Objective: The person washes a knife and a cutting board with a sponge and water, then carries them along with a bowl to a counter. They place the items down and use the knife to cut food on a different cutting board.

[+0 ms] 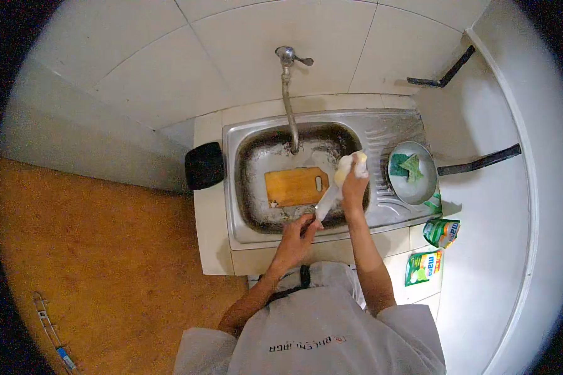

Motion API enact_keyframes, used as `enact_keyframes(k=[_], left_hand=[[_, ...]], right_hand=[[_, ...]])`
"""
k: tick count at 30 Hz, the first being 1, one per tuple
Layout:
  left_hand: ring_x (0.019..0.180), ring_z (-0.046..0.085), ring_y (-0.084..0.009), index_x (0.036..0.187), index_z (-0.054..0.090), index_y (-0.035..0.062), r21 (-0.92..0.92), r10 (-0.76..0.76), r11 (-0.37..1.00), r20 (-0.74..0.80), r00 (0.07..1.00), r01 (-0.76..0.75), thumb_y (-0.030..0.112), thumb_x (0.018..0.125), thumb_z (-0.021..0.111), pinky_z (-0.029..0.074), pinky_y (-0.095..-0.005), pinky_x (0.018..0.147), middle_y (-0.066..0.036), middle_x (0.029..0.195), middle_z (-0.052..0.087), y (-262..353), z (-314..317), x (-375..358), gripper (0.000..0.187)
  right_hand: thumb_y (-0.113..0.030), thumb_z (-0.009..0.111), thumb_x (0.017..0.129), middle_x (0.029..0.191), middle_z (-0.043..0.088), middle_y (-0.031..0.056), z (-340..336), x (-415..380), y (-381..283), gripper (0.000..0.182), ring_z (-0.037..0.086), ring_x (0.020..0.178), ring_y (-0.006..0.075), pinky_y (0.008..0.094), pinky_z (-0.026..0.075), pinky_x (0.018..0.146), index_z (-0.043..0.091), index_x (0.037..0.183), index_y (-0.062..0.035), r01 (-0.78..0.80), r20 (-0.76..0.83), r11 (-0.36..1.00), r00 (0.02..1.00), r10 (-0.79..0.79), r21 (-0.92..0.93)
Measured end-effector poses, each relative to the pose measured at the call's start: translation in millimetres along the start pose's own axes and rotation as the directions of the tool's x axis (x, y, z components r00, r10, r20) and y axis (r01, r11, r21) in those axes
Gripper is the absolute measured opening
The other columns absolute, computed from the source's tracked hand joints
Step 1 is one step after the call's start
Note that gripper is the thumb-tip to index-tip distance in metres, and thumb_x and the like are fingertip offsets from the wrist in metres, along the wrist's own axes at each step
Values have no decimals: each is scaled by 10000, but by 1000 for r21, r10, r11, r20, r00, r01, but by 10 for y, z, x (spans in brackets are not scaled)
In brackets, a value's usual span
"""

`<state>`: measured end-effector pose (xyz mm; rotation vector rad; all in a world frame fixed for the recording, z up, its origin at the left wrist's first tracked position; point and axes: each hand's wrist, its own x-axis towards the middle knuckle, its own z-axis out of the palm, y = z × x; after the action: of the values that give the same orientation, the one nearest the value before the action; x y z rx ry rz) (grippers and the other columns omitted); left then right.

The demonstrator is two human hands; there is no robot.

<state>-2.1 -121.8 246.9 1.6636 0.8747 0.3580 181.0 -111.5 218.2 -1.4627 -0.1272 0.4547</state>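
Observation:
In the head view my left hand [296,240] is closed at the sink's front edge, around the dark handle of a knife. The knife's pale blade [326,202] slants up and to the right over the basin. My right hand [355,187] grips a foam-covered, yellowish sponge [344,170] close to the far end of the blade; suds hide part of the sponge and some fingers. Below the hands, a wooden cutting board [288,188] with a handle slot lies in the steel sink [231,215].
A faucet [288,94] hangs over the basin. On the right drainboard sits a bowl [413,195] holding green scrub pads [410,167]. Two green soap pouches [441,232] lie by the right wall. A black object [204,166] rests left of the sink.

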Motion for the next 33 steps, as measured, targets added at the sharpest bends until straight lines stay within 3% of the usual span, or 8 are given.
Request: enact_keyframes(k=[4,11,13,14,24,26,30,33], left_hand=[[585,531,-118,924,564,-27,65,14,998,8,1000,-14,178,879,498,435,-277,571,-99,719,618,86,-64,37,220],[633,563,-176,926,564,-20,110,77,991,-21,997,-75,189,880,502,455,-295,626,-107,741,612,161,-111,48,222],[640,565,-181,926,564,-19,52,-56,997,51,997,54,195,881,503,452,-292,630,-109,733,609,211,-96,18,227],[626,557,-174,914,563,-20,47,4,999,40,999,-6,198,884,496,450,-288,625,-104,723,605,169,-73,-12,231],[674,582,-174,909,552,-31,62,73,995,0,997,-73,166,880,496,442,-311,639,-118,732,611,163,-113,7,206],[670,584,-190,897,554,-30,109,118,988,-59,991,-111,167,879,492,442,-319,642,-120,730,612,134,-103,12,207],[680,588,-240,885,565,-25,162,118,981,-51,992,-108,159,874,491,445,-330,647,-129,731,614,126,-116,7,199],[675,586,-259,885,571,-21,97,17,995,17,1000,-19,163,868,499,443,-322,641,-130,719,611,175,-133,-4,198]], right_hand=[[-284,486,898,702,515,13,-13,-152,885,272,464,615,78,267,391,525,559,851,-26,201,-38,937,975,-221,-287],[-253,480,899,779,518,53,12,-561,56,267,482,716,133,305,414,616,520,878,10,-199,186,970,957,223,-137],[-285,481,898,784,522,71,18,-402,115,298,487,724,149,310,416,633,523,877,9,363,52,800,921,-387,-478],[-325,487,894,795,531,74,-59,-264,-60,331,487,715,148,296,417,632,539,920,0,-21,21,926,999,31,-377],[-272,436,908,634,548,141,-29,-385,480,336,491,550,256,380,411,532,578,878,30,276,136,906,960,-244,-320],[-297,476,910,695,528,4,43,-613,456,293,475,585,76,246,387,488,553,858,-19,-46,109,979,992,69,-199],[-292,469,914,663,519,1,5,-549,483,294,486,579,80,248,398,494,550,857,-15,-60,113,983,990,81,-176],[-298,467,915,638,508,5,-65,-291,439,304,459,563,80,260,378,479,550,838,-16,290,178,878,955,-239,-381]])
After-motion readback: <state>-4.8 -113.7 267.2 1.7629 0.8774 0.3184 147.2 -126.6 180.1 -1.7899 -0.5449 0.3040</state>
